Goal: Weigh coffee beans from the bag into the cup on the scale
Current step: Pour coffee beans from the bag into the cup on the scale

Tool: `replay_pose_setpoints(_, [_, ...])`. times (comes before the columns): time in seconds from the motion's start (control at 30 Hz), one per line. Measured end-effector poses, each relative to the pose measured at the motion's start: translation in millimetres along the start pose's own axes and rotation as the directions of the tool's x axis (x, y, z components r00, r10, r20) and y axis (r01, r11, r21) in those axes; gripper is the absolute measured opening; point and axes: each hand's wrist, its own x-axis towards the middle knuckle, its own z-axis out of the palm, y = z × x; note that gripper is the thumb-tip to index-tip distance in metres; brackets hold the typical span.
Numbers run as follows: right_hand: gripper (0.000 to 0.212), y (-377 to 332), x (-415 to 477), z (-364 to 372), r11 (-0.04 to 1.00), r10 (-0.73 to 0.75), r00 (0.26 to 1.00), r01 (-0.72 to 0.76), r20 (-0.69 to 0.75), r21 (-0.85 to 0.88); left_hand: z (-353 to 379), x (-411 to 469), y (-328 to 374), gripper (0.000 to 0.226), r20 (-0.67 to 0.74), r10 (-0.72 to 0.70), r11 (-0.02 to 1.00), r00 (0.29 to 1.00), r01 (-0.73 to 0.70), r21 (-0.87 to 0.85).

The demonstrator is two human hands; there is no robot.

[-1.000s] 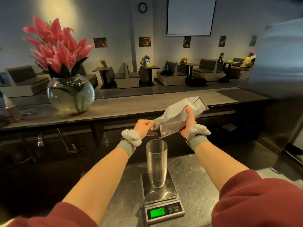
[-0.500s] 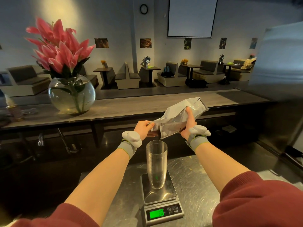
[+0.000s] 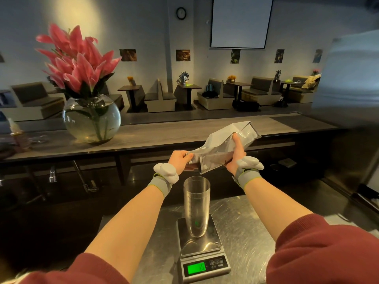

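At frame centre, the bag [image 3: 222, 148] tilts mouth-down above the cup [image 3: 196, 206], which stands upright on the scale [image 3: 202, 248] on the worktop [image 3: 246, 228]. The left hand [image 3: 181, 161] pinches the bag's mouth; the right hand [image 3: 235, 156] clasps its body.

Glass vase [image 3: 91, 119] of pink lilies [image 3: 77, 60] on wooden counter [image 3: 164, 134]; wall clock [image 3: 181, 13].

cup [image 3: 196, 206] on scale [image 3: 202, 245], bag [image 3: 222, 147] above
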Motion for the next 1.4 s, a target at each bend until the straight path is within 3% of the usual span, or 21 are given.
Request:
replay_pose_setpoints(0.1, [0.123,-1.5,-0.9,-0.5,1.000,-0.007,1.000,0.006,0.006,0.016,-0.2,1.1,-0.4,0.030,0.001,-0.001,1.000,1.000,0.001,0.009])
replay_pose_setpoints(0.23, [0.137,-2.4,-1.6,-0.8,1.000,-0.009,1.000,0.009,-0.010,-0.027,-1.4,1.4,-0.1,0.032,0.015,-0.008,1.000,1.000,0.008,0.011])
replay_pose_setpoints(0.43, [0.131,-5.3,-4.2,-0.2,0.997,-0.033,0.999,0.032,-0.011,-0.064,0.8,1.5,-1.3,0.032,0.008,-0.018,1.000,1.000,0.019,-0.015])
replay_pose_setpoints(0.6, [0.104,-5.2,-1.6,0.3,0.998,-0.030,0.999,0.029,-0.010,-0.057,-1.1,3.5,-2.5,0.032,0.005,-0.030,1.000,1.000,0.030,-0.004])
replay_pose_setpoints(0.77, [0.120,-5.3,-3.7,1.7,0.997,-0.033,0.999,0.031,-0.018,-0.067,-0.7,3.2,-2.8,0.034,0.011,-0.028,1.000,1.000,0.028,-0.004])
replay_pose_setpoints(1.13, [0.110,-6.4,0.7,1.6,0.998,-0.037,0.999,0.037,-0.019,-0.044,1.4,4.4,-2.7,0.034,0.010,-0.038,0.999,0.999,0.038,-0.025])
replay_pose_setpoints(1.4, [0.127,-7.6,-4.3,3.4,0.994,-0.040,0.999,0.039,-0.009,-0.104,0.0,4.3,-2.6,0.034,0.006,-0.038,0.999,0.999,0.038,-0.030])
